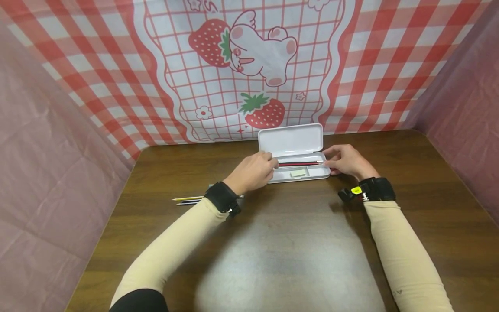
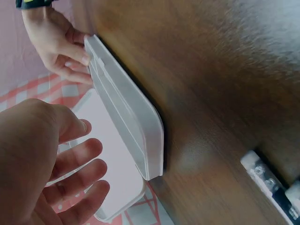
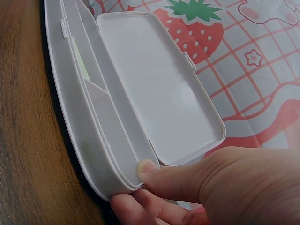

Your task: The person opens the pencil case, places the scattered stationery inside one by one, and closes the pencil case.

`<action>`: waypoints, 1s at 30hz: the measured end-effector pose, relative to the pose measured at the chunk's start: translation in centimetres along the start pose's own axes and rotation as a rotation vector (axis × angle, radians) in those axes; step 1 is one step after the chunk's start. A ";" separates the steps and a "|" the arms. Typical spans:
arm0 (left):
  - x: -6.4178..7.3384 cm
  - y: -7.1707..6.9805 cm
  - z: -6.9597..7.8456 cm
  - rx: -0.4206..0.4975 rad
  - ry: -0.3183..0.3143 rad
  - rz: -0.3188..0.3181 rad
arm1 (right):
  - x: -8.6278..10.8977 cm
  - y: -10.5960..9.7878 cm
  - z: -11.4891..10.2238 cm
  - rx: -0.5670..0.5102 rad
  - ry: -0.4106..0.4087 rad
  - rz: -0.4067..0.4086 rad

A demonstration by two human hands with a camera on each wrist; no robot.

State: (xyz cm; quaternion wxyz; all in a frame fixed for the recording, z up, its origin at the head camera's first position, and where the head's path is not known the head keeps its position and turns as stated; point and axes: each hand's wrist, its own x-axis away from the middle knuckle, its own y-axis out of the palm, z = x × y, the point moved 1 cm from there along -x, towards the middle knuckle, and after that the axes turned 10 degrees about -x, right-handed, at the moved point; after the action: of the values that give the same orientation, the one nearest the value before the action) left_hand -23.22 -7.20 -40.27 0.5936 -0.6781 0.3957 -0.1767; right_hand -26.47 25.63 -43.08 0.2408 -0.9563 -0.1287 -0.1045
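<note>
Observe a white pencil case (image 1: 319, 172) at the far side of the tabletop (image 1: 280, 251), with its lid (image 1: 292, 141) raised before the patterned cloth (image 1: 366, 86). Find in the long rear compartment at least one red-and-black pencil (image 1: 298, 164); cannot tell whether more. Find in the front row, left of the divider (image 1: 308, 172), a pale green block (image 1: 298, 173), likely an eraser.

Record the left hand (image 1: 253, 171) at the left end of the case, with fingers loosely bent and apart and nothing visible between them; cannot confirm contact. Record the right hand (image 1: 347, 162) pinching the right end of the case, with thumb over the rim and fingers outside.

Judge work as partway: articles in two compartments, lid up, loose pencils (image 1: 187, 198) remaining on the tabletop, partly hidden under the left wrist. Cannot give a full count.

Find no readable brand on the case. Note a yellow label (image 1: 356, 190) at the right wrist, too small to read; dark print on a white-ended article (image 2: 265, 176), too blurred; a faint mark (image 1: 397, 292) on the right sleeve (image 1: 405, 251), illegible; an S-like letter (image 1: 210, 5) on the cloth.
</note>
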 end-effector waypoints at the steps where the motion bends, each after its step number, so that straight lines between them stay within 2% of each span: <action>1: 0.2 -0.1 0.1 -0.003 0.007 0.004 | 0.0 0.0 0.0 0.001 -0.001 -0.001; 6: 1.1 -0.5 0.1 -0.024 0.020 0.026 | 0.1 0.0 -0.1 0.003 0.000 0.003; 11: 2.1 -0.7 -0.4 -0.015 0.006 0.010 | 0.1 0.0 -0.1 0.002 0.002 0.001; 21: 4.3 -0.9 -2.0 0.001 -0.001 0.001 | 0.0 -0.1 -0.1 0.001 0.006 -0.002; 30: 6.8 -1.1 -3.7 0.023 -0.034 -0.013 | -0.2 0.0 0.2 -0.011 0.001 0.002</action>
State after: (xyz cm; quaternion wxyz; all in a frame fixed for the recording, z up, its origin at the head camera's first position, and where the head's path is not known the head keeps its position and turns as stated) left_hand -21.27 -14.73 -39.91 0.6069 -0.6767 0.3788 -0.1737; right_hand -26.65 25.66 -43.28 0.2355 -0.9577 -0.1270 -0.1056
